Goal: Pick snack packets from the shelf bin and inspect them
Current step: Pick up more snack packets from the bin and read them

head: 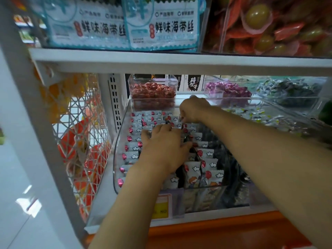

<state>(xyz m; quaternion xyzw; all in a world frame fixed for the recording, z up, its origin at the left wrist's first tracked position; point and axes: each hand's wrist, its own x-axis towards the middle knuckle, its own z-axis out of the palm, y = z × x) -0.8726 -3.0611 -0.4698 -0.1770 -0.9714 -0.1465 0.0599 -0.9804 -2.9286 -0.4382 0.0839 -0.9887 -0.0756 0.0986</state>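
Note:
A clear plastic shelf bin (pixel 117 146) holds rows of upright white snack packets (pixel 209 167) printed with red balloons and small clouds. My left hand (pixel 164 143) lies palm down on the middle rows, fingers spread among the packets. My right hand (pixel 195 109) reaches to the back of the bin, fingers curled down onto the packets in the rear row; the fingertips are partly hidden. Whether either hand has a packet gripped is unclear.
A shelf board (pixel 161 63) runs just above the hands, with blue seaweed packs (pixel 161 26) on top. A small clear tub of red candies (pixel 152 94) stands behind the bin. Purple candies (pixel 228 90) and dark packets (pixel 231 169) sit to the right. A wire basket (pixel 80 141) hangs left.

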